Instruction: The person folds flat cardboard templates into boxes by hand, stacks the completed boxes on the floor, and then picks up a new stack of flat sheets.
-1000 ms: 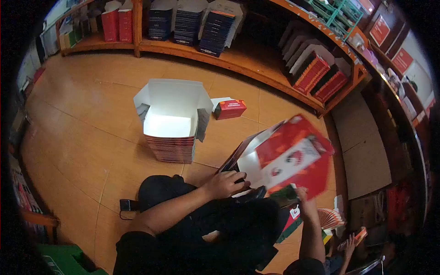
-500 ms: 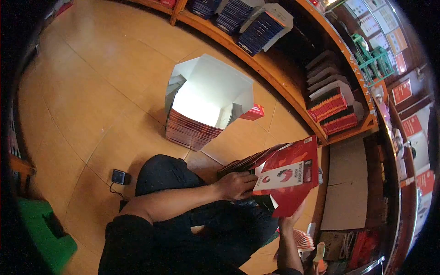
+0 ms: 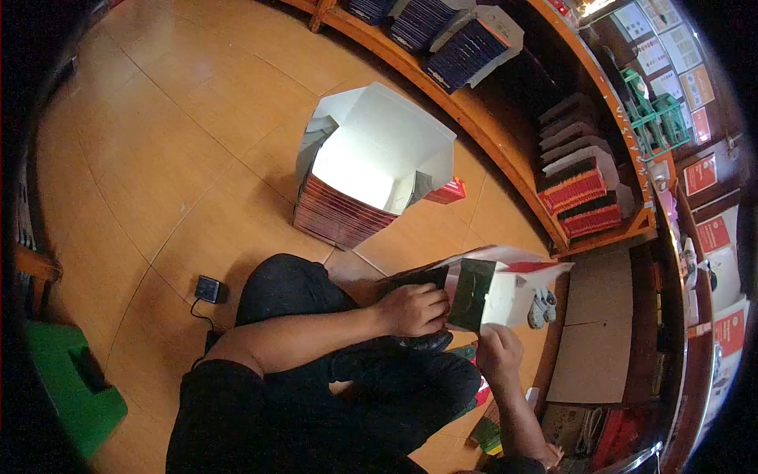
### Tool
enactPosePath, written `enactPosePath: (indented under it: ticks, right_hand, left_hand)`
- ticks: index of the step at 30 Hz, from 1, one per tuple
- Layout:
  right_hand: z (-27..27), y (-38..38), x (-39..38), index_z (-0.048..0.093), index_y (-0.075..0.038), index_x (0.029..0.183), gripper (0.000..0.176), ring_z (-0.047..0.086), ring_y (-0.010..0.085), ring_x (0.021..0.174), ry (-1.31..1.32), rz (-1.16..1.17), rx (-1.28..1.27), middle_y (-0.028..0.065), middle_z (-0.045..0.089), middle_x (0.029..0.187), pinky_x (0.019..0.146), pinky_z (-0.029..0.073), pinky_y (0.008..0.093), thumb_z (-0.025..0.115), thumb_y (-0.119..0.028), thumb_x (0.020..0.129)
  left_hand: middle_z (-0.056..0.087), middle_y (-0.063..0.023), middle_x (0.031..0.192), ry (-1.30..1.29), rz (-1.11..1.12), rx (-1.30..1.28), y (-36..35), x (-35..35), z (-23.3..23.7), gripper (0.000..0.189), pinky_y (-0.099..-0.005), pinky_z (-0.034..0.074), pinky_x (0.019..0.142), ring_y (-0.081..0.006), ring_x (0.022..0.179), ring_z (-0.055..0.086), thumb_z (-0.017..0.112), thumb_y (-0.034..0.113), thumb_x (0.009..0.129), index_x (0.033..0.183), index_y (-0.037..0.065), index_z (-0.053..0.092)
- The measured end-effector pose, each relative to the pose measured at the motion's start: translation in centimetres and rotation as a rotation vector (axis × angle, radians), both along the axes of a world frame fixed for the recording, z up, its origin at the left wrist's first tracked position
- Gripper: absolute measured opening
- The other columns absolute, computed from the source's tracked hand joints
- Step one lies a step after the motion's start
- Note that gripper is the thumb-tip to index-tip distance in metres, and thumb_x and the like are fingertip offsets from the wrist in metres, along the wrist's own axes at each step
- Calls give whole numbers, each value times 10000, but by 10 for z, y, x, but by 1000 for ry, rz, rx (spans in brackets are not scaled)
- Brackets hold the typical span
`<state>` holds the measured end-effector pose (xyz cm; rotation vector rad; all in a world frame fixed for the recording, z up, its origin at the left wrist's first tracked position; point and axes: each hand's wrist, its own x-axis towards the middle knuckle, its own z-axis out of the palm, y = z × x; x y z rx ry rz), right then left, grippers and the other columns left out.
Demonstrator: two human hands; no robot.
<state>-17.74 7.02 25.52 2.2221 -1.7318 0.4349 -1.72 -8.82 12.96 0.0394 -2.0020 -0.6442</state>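
A folding carton [image 3: 505,296], red print outside and white inside, is held above my crossed legs with a dark flap standing up on its near side. My left hand [image 3: 414,310] is curled closed at the carton's left edge, next to the dark flap. My right hand [image 3: 500,351] grips the lower edge of the same carton, fingers folded round it. More flattened cardboard [image 3: 442,265] lies partly hidden behind it. Beyond my knee stands a thick pile of nested open cartons [image 3: 347,217], white inside with dark red edges.
A wooden shelf [image 3: 474,118] curves along the far side, bearing dark blue stacks [image 3: 466,55] and red-orange stacks [image 3: 580,189]. A small red box [image 3: 450,190] touches the nested pile. Grey shoes [image 3: 542,308], a black cube device [image 3: 208,289] and a green plastic object [image 3: 67,387] are on the floor.
The carton has turned from showing its printed red face to showing its white inside and dark flap. My right hand has moved from underneath to its near lower edge.
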Motion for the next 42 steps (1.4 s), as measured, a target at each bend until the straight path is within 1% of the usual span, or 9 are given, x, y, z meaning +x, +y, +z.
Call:
enactPosePath:
  ticks: [7, 14, 18, 22, 28, 32, 34, 37, 42]
  right_hand:
    - [10, -13, 8, 583, -89, 937, 140, 654, 305, 699, 101, -226, 319, 90, 624, 845, 578, 518, 404, 633, -54, 811]
    - [28, -15, 17, 592, -79, 969, 134, 650, 331, 740, 149, -305, 570, 112, 616, 867, 620, 522, 417, 628, -101, 842]
    - [32, -28, 36, 634, -25, 984, 208, 627, 361, 799, -298, -199, 457, 155, 639, 895, 719, 501, 436, 684, -164, 839]
    - [-8, -28, 43, 657, -8, 845, 107, 622, 351, 753, -298, -358, 321, 153, 623, 765, 679, 491, 426, 688, -107, 822]
    - [-24, -27, 50, 656, -31, 841, 106, 611, 348, 695, -226, -379, 162, 154, 618, 750, 633, 479, 432, 693, -125, 808]
    - [-18, -29, 47, 652, -14, 894, 157, 623, 366, 721, -161, -387, 301, 170, 636, 778, 654, 483, 452, 676, -147, 815]
    - [2, -39, 44, 637, 17, 949, 196, 635, 389, 782, -496, -552, 617, 196, 659, 836, 696, 487, 475, 630, -152, 850]
    - [5, -69, 26, 626, 35, 961, 212, 640, 401, 829, -728, -568, 615, 230, 664, 888, 722, 487, 489, 579, -158, 887]
    - [0, -92, 17, 637, 20, 926, 188, 631, 418, 812, -413, -330, 345, 235, 649, 840, 715, 488, 484, 557, -147, 900]
  left_hand:
    - [600, -103, 870, 20, -83, 50, -12, 9, 7, 145, -372, 499, 694, -273, 772, 562, 642, 153, 782, 823, 15, 619]
    - [613, -77, 823, 59, -146, 27, -20, 7, 9, 270, -339, 496, 661, -249, 764, 588, 799, 248, 740, 787, 36, 639]
    - [628, -62, 834, 39, -154, 23, -22, 8, 10, 196, -338, 504, 680, -243, 765, 596, 775, 199, 760, 819, 42, 676]
    - [633, -56, 852, 4, -171, -34, -20, 6, 7, 187, -335, 507, 679, -231, 768, 601, 766, 197, 771, 815, 44, 667]
    - [636, -30, 886, 4, -167, -123, -17, 4, 1, 191, -308, 501, 669, -203, 751, 597, 743, 209, 768, 867, 75, 649]
    - [616, -32, 934, -57, -107, -178, -6, 6, 3, 197, -321, 493, 694, -204, 818, 579, 732, 252, 776, 855, 94, 645]
    - [589, -37, 985, -39, 60, -187, -1, 6, 6, 227, -356, 477, 743, -221, 913, 546, 723, 305, 775, 843, 107, 635]
    - [565, -44, 977, -109, 1, -188, 1, 1, -2, 262, -393, 457, 793, -248, 977, 520, 715, 349, 771, 840, 110, 633]
    - [555, -44, 965, -124, 98, -212, 0, -1, 4, 322, -402, 448, 826, -257, 993, 519, 700, 418, 775, 851, 110, 643]
